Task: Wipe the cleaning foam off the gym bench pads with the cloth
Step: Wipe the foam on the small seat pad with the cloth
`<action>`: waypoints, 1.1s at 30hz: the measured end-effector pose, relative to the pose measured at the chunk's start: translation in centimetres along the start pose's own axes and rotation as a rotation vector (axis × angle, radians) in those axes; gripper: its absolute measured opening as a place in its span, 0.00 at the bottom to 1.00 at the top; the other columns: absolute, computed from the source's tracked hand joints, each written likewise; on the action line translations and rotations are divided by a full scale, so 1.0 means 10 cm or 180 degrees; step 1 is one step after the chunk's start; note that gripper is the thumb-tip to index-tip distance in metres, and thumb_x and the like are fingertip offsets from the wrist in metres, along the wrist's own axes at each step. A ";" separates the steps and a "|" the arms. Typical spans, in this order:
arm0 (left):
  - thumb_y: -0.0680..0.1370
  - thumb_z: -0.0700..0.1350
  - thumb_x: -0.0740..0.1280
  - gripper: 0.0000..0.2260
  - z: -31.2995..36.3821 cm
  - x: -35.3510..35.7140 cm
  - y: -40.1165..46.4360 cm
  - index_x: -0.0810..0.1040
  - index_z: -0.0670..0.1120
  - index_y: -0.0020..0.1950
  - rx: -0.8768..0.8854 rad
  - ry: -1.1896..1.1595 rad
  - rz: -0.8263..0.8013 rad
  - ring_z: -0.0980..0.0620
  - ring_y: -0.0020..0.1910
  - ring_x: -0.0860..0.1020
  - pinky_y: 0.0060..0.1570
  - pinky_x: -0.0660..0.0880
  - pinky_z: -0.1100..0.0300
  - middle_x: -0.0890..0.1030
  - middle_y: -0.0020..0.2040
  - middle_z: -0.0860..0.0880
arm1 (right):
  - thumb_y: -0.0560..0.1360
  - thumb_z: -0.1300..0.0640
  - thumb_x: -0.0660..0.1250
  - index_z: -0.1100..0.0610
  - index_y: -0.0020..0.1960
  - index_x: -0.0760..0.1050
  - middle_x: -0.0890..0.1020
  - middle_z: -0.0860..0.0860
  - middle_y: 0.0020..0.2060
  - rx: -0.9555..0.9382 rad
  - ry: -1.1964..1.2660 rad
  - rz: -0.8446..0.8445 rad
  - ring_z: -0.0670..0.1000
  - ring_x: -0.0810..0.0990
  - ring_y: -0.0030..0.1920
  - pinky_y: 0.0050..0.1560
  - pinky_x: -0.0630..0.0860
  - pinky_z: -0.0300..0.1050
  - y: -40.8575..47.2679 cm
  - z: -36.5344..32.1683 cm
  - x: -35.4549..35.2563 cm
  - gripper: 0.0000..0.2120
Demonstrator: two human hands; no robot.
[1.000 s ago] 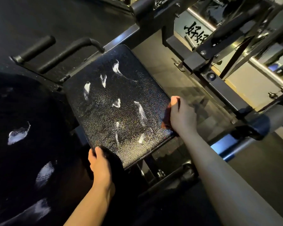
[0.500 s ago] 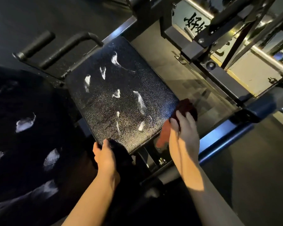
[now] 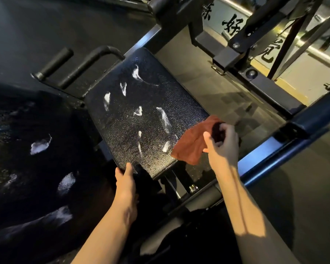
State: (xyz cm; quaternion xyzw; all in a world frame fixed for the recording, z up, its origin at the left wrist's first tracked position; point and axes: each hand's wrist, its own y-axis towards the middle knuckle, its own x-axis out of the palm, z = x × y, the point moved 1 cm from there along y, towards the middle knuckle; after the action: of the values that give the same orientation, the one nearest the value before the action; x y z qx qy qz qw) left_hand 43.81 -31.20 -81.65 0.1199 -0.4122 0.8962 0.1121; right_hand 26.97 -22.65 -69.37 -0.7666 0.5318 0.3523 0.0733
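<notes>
Nearest, two bare forearms reaching in from the near edge. Left hand (image 3: 125,180) laid on the near corner of the seat pad (image 3: 147,115), thumb up over its edge, fingers hidden below it, so whether gripping or merely resting cannot be told. Right hand (image 3: 222,144) just off the pad's right edge, fingers curled round a bunched part of a rust-red cloth (image 3: 191,143), gripping it. Cloth hanging loose to the left of that hand, its free corner overlapping the right near edge of the seat pad.

On the seat pad, about eight white smears of foam (image 3: 163,117), scattered from near to far across a black pebbled surface speckled with fine droplets. None under the cloth as far as can be seen.

To the left, a second, larger black pad (image 3: 36,168), very dark, with roughly six foam patches (image 3: 39,146) on it, some faint and hard to count.

Beyond the seat pad on the far left, two black padded handles (image 3: 78,68) side by side on a metal bracket. To the right and far, dark steel frame bars (image 3: 271,149) and a grey floor (image 3: 208,80), then a pale wall panel with black brush-style lettering (image 3: 231,25).
</notes>
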 end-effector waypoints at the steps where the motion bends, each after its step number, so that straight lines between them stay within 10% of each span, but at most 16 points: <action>1: 0.82 0.57 0.56 0.27 -0.01 0.01 0.02 0.50 0.57 0.78 0.0033 0.0047 0.0025 0.45 0.72 0.63 0.59 0.65 0.50 0.60 0.77 0.50 | 0.73 0.58 0.70 0.54 0.53 0.72 0.73 0.53 0.54 -0.0138 -0.0023 -0.0109 0.41 0.73 0.41 0.48 0.75 0.39 -0.05 0.02 0.01 0.11; 6: 0.80 0.60 0.56 0.27 -0.06 0.04 0.09 0.51 0.60 0.77 0.0086 -0.0026 0.0093 0.44 0.68 0.68 0.61 0.70 0.43 0.63 0.75 0.50 | 0.70 0.58 0.74 0.53 0.41 0.66 0.70 0.46 0.37 -0.0694 -0.0713 -0.0867 0.41 0.70 0.35 0.37 0.61 0.38 -0.33 0.07 0.11 0.16; 10: 0.81 0.60 0.56 0.26 -0.06 0.08 0.07 0.51 0.61 0.77 0.0123 -0.0183 0.0093 0.43 0.68 0.69 0.60 0.71 0.44 0.62 0.75 0.49 | 0.70 0.50 0.73 0.50 0.42 0.63 0.74 0.51 0.43 -0.0810 -0.1101 -0.1155 0.57 0.76 0.42 0.44 0.73 0.50 -0.39 0.01 0.16 0.17; 18: 0.80 0.61 0.57 0.22 -0.10 -0.05 0.07 0.60 0.62 0.75 -0.0011 -0.0550 -0.0122 0.45 0.72 0.65 0.59 0.70 0.42 0.63 0.76 0.53 | 0.72 0.53 0.72 0.55 0.47 0.74 0.72 0.52 0.48 -0.0786 -0.0636 0.0229 0.56 0.76 0.47 0.50 0.73 0.49 0.21 -0.14 -0.06 0.10; 28: 0.81 0.57 0.56 0.22 -0.12 0.05 0.05 0.57 0.59 0.75 0.0197 -0.0398 -0.0099 0.48 0.68 0.69 0.56 0.71 0.47 0.66 0.72 0.52 | 0.69 0.53 0.75 0.56 0.42 0.71 0.69 0.43 0.35 -0.1243 -0.0730 -0.0629 0.43 0.66 0.36 0.36 0.64 0.40 -0.01 0.05 0.05 0.13; 33: 0.81 0.59 0.56 0.22 -0.14 0.08 0.06 0.56 0.61 0.75 0.0180 -0.0498 -0.0033 0.46 0.69 0.68 0.60 0.71 0.44 0.64 0.74 0.50 | 0.72 0.54 0.73 0.59 0.47 0.73 0.80 0.55 0.39 -0.2273 -0.1532 -0.1598 0.61 0.79 0.42 0.36 0.69 0.49 -0.24 -0.08 0.27 0.12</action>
State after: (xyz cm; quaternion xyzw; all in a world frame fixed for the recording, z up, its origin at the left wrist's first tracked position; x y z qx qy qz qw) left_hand 42.71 -30.43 -82.72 0.1948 -0.3936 0.8947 0.0808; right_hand 29.97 -24.12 -71.09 -0.7452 0.1450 0.6508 0.0094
